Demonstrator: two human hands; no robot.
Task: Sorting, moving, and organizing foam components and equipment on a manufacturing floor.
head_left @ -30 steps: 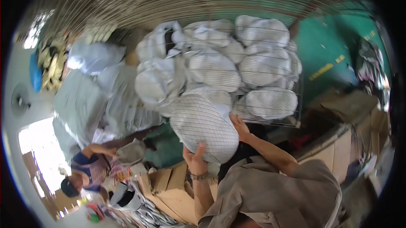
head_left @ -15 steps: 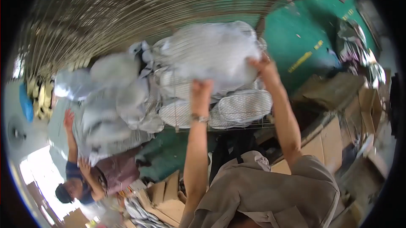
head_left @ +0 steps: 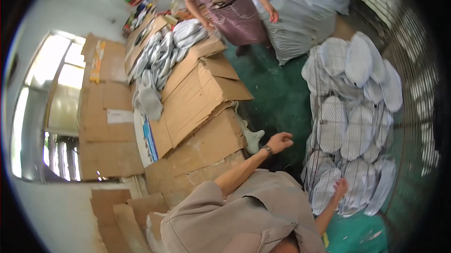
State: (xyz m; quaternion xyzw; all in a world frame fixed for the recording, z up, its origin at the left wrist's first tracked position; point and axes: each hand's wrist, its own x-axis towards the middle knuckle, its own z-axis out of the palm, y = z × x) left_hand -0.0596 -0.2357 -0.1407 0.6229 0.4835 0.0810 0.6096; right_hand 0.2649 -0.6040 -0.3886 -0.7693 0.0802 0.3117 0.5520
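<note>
My left hand (head_left: 280, 142) hangs over the green floor beside the cardboard, fingers stretched out and holding nothing; a dark watch (head_left: 268, 150) is on that wrist. At the lower right, my right hand (head_left: 341, 186) is over the near end of a wire rack (head_left: 397, 126), its fingers loosely apart with nothing visible in them. White oval pads (head_left: 332, 124), flat and sole-shaped, lie in rows in the rack. One white pad (head_left: 326, 189) is right next to my right hand; whether the hand touches it I cannot tell.
A co-worker in a checked apron (head_left: 237, 6) stands at the top, near large pale sacks (head_left: 300, 23). Cardboard sheets (head_left: 188, 98) cover a surface to the left, with grey cloth pieces (head_left: 157, 60) piled on them. Green floor (head_left: 277, 88) runs between cardboard and rack.
My view has swung left, bringing the cardboard to the middle and the rack to the right. Both hands have come off the large white bundle they were on and are now apart.
</note>
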